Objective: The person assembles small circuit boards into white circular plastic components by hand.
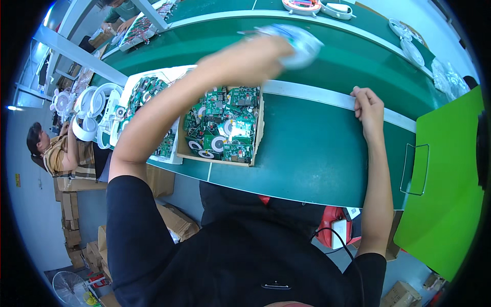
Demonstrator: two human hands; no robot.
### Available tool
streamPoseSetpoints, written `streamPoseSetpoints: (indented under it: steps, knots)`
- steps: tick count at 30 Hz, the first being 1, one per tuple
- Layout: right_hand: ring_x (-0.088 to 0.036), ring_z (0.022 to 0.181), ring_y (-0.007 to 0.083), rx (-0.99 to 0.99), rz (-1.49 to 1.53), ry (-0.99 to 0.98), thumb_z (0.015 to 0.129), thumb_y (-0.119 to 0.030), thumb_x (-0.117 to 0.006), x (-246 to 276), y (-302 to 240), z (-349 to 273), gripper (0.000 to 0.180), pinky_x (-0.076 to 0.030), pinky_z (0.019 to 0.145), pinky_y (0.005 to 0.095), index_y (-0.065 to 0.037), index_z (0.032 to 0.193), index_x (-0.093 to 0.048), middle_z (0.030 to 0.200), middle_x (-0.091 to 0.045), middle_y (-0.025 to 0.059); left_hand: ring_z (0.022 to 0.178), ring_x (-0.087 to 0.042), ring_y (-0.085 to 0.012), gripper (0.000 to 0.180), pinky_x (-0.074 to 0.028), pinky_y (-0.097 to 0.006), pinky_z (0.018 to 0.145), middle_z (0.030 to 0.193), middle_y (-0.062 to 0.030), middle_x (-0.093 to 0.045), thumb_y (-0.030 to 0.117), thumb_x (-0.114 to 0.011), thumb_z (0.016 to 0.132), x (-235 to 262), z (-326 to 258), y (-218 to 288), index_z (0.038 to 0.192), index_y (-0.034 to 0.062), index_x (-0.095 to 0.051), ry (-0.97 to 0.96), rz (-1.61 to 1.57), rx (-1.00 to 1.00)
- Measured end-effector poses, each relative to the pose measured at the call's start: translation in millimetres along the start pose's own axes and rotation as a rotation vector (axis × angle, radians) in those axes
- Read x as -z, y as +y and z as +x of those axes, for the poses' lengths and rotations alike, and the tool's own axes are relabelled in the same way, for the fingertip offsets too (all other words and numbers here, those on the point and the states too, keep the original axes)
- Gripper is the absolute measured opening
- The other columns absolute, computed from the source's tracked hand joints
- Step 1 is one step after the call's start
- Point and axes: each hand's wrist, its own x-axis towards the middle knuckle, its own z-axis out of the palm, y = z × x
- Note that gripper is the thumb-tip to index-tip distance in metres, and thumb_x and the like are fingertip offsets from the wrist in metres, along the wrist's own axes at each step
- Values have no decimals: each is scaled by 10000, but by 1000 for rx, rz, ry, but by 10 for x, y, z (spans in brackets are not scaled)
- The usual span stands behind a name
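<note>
My left hand (263, 59) is stretched across to the far side of the bench and blurred by motion. It is closed around a white round plastic part (303, 47), also smeared, above the green belt. Below that arm stands an open cardboard box (260, 130) packed with green circuit boards (217, 125), several with white-ringed coils. My left forearm partly covers a white foam tray (175, 156) of more boards. Over the white rail (307, 93) at the right, my right hand (369, 105) has its fingers curled in, with nothing visible in them.
White round plastic housings (89, 110) are heaped left of the tray. A bright green panel (445, 189) with a wire stand (414, 169) borders the bench on the right. More white parts (409, 48) lie beyond the belt (353, 59). A co-worker (64, 151) sits at the left.
</note>
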Motion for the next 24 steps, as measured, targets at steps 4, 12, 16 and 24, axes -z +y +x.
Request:
streamPoseSetpoints:
  steps: [4, 12, 16, 24]
  knots:
    - [-436, 569, 31, 37, 105, 14, 1050, -301, -705, 113, -73, 48, 305, -305, 520, 223, -20, 936, -743, 691, -553, -41, 1109, -658, -328, 223, -591, -432, 905, 1145, -151, -644, 79, -698, 879, -325, -49, 1085, 1086, 8, -655, -262, -93, -404]
    - [-483, 645, 36, 157, -10, -124, 1015, -248, -740, 120, -124, -61, 245, -368, 577, 232, -8, 968, -755, 737, -599, -34, 1036, -642, -283, 191, -557, -444, 863, 1046, -111, -649, 148, -735, 909, -372, -263, 1195, 1062, 38, -701, -100, -195, -362]
    - [-609, 870, 158, 393, -290, -211, 974, -224, -774, -153, -323, -290, 219, -482, 783, 325, -8, 1004, -766, 882, -696, 22, 852, -667, -425, 127, -548, -479, 789, 868, -191, -643, 110, -695, 947, 118, -529, 506, 976, -7, -658, -86, -68, 135]
    - [-567, 1288, 338, 806, -826, -247, 951, -287, -788, -608, -391, -674, 483, -409, 1082, 494, -36, 1351, -684, 1295, -695, 117, 891, -731, -283, 309, -592, -408, 832, 946, -138, -761, 79, -854, 826, 127, -927, 371, 1100, -19, -752, -431, -410, 305]
